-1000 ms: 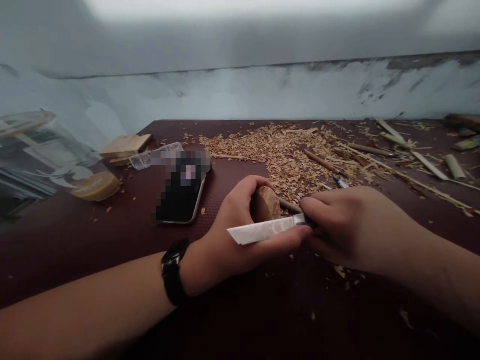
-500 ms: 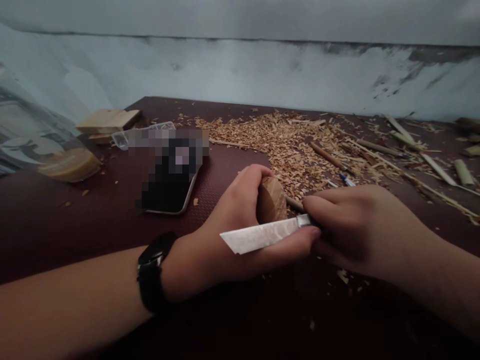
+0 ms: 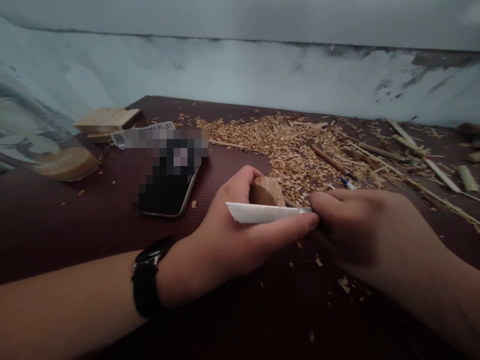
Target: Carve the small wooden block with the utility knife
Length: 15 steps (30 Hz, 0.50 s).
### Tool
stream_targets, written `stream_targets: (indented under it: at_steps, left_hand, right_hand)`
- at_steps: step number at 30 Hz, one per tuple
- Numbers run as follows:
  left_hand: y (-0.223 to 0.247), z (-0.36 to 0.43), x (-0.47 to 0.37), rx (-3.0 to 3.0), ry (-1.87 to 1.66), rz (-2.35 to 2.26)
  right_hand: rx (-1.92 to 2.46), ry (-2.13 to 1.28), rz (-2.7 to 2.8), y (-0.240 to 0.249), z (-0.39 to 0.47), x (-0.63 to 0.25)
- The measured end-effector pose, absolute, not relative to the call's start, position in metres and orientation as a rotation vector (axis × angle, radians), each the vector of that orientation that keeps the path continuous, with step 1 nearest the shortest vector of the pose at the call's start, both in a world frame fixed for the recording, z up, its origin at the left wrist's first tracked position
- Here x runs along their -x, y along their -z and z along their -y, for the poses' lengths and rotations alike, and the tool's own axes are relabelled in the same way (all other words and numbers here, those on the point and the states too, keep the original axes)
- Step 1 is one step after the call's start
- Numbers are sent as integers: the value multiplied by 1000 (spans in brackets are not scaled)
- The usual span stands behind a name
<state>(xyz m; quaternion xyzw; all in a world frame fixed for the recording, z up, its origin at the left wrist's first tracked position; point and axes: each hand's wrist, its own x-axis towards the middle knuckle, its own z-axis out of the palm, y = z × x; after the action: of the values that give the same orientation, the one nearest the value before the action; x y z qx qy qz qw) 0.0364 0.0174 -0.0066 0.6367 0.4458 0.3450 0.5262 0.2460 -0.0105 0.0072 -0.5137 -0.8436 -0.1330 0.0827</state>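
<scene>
My left hand, with a black watch on its wrist, is closed around a rounded piece of wood. Its fingers wrap the far side of the wood, partly out of sight. In my right hand is a knife, its handle mostly hidden in the fist. The broad, angled blade points left across the near side of the wood. My left thumb stretches along beneath the blade and reaches the knife's neck.
Wood shavings cover the middle back of the dark red table. A phone lies at left, near a clear plastic case, wood blocks and a clear cup of brown liquid. Sticks and a pen lie right.
The blade has risen and turned more edge-on, now lying nearly level against the wood. The wood and my left hand have shifted slightly left. Both grips remain.
</scene>
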Motion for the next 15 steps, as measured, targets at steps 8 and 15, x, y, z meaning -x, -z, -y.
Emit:
stream_targets:
  at_steps: [8, 15]
  left_hand:
    - [9, -15, -38, -1673, -828, -1135]
    - [10, -17, -36, -2018, -791, -1148]
  right_hand:
    - [1489, 282, 2527, -8, 13, -244]
    - [1411, 27, 2670, -17, 9, -252]
